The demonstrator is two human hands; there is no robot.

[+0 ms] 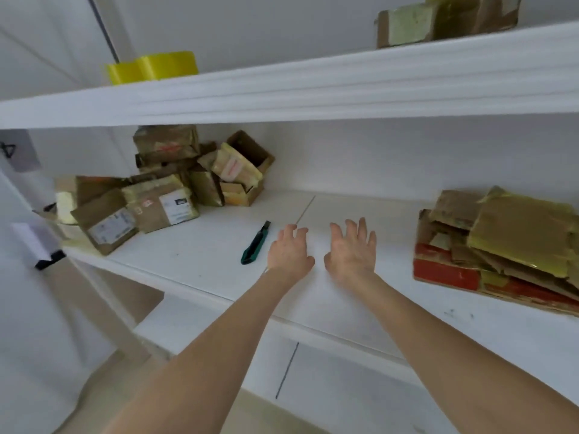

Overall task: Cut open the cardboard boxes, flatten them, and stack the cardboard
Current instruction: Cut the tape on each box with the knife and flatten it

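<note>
A heap of small taped cardboard boxes (163,189) lies at the left back of the white middle shelf (344,308). A stack of flattened cardboard (507,249) rests at the right end of that shelf. A green utility knife (255,244) lies on the shelf just left of my left hand (289,250). My left hand and my right hand (352,250) hover side by side over the bare middle of the shelf, fingers spread and loosely bent, holding nothing.
The upper shelf (313,86) overhangs the work area and carries rolls of yellow tape (153,67) at the left and more cardboard boxes (445,20) at the right. A lower white shelf (329,386) sits below. A white wall stands at the left.
</note>
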